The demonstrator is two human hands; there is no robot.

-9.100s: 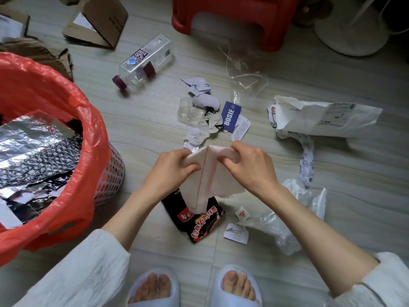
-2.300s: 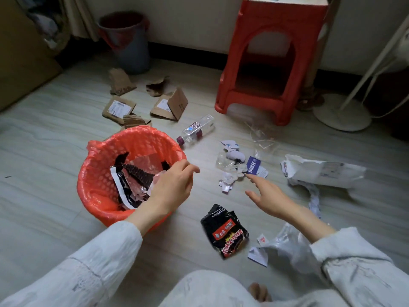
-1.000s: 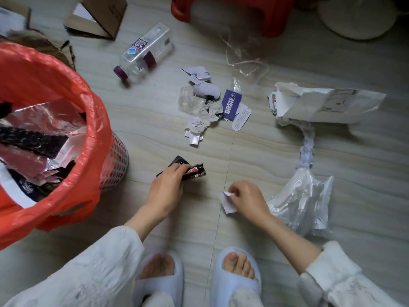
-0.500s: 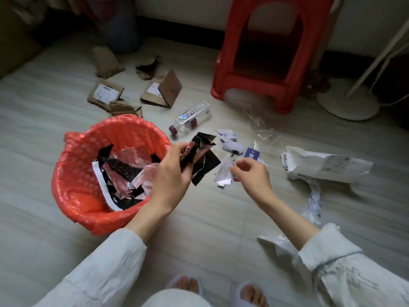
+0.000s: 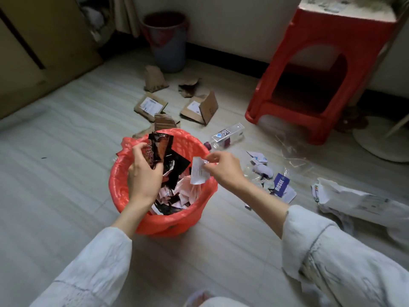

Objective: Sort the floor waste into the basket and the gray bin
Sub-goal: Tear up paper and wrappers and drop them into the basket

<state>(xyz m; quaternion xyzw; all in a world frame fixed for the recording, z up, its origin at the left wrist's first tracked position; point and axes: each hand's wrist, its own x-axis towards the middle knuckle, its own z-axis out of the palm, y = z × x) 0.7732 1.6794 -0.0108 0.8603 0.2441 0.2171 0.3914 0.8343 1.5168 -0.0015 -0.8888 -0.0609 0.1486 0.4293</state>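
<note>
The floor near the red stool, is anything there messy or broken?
Yes. A clear plastic bottle lies tipped on its side beside the red stool, and torn cardboard pieces sit scattered behind the basket, ripped rather than whole.

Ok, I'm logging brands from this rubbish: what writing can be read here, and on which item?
"BOSIE": blue tag on the floor.
Black wrapper in the left hand: red lettering, not legible.
Paper slip pinched by the right hand: print too small.
Bottle label: blurred.
Cardboard pieces with white labels: too small.
</note>
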